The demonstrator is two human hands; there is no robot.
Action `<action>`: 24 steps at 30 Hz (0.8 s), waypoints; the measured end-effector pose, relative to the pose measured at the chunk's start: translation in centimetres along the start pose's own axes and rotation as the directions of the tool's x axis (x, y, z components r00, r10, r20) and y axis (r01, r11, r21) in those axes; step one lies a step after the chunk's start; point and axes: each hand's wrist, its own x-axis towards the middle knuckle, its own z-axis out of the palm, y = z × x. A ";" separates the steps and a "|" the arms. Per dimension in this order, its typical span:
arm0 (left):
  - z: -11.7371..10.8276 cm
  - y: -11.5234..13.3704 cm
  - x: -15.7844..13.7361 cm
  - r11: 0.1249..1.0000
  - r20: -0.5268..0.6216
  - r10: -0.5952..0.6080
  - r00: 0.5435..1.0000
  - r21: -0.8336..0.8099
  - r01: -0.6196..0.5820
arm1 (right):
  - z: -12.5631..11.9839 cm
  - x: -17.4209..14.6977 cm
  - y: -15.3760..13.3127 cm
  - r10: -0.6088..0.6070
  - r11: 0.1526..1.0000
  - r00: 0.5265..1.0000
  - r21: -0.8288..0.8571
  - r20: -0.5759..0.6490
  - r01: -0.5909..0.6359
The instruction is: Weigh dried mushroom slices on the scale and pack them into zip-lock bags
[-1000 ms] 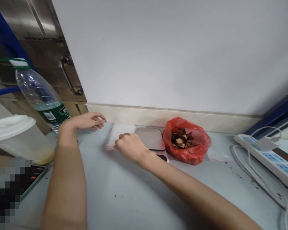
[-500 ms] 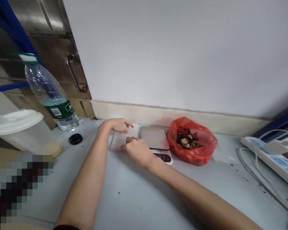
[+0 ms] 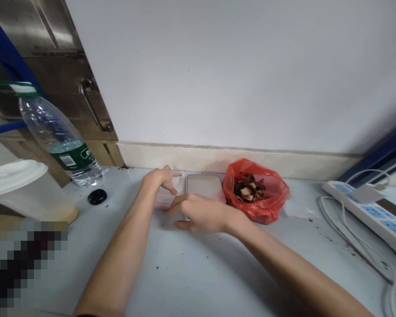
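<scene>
A stack of clear plastic bags (image 3: 163, 199) with a pinkish front edge lies flat on the table, left of a kitchen scale (image 3: 204, 185). My left hand (image 3: 161, 178) is over the stack, thumb and fingers spread; whether the fingertips press on it I cannot tell. My right hand (image 3: 199, 212) hovers at the front corner of the stack, its fingers apart and slightly blurred, with nothing visible between them. It covers the scale's display and lower part. Just right of the scale sits an open red plastic bag (image 3: 264, 215) containing dried brown slices (image 3: 250, 189).
On the left stand a water bottle (image 3: 71, 156), a lidded plastic jug (image 3: 29, 193) and a black round cap (image 3: 97, 196). At right are a clear plastic bag (image 3: 302, 210) and a white power strip (image 3: 376, 215) with cables. A wall (image 3: 218, 88) closes off the back.
My right hand has lifted off the bags' front edge and shifted toward me, its fingers opening. The left hand's fingers have turned more downward. The view has shifted slightly.
</scene>
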 end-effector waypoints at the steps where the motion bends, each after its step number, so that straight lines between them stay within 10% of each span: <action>1: -0.3 0.1 -0.2 1.000 -0.009 0.026 1.000 -0.014 -0.026 | -1.1 -1.0 0.2 -0.009 0.998 1.000 0.060 0.015 0.008; 8: -2.7 3.2 -2.9 0.909 -0.304 0.337 0.891 -0.140 -0.392 | -8.2 -9.8 2.6 0.310 0.950 0.890 0.156 -0.336 -0.272; 17: -2.5 11.4 -3.5 0.602 -0.572 0.639 0.515 -0.045 -0.797 | -9.4 -18.2 11.5 0.830 0.510 0.348 0.344 -0.436 -0.788; 20: -1.4 13.8 -3.2 0.579 -0.497 0.708 0.501 0.002 -0.816 | -7.8 -18.9 14.1 0.925 0.305 0.195 0.328 -0.327 -0.894; 24: 0.2 16.4 -2.9 0.630 -0.362 0.729 0.581 0.025 -0.776 | -5.9 -18.9 15.4 0.969 0.219 0.170 0.303 -0.179 -0.927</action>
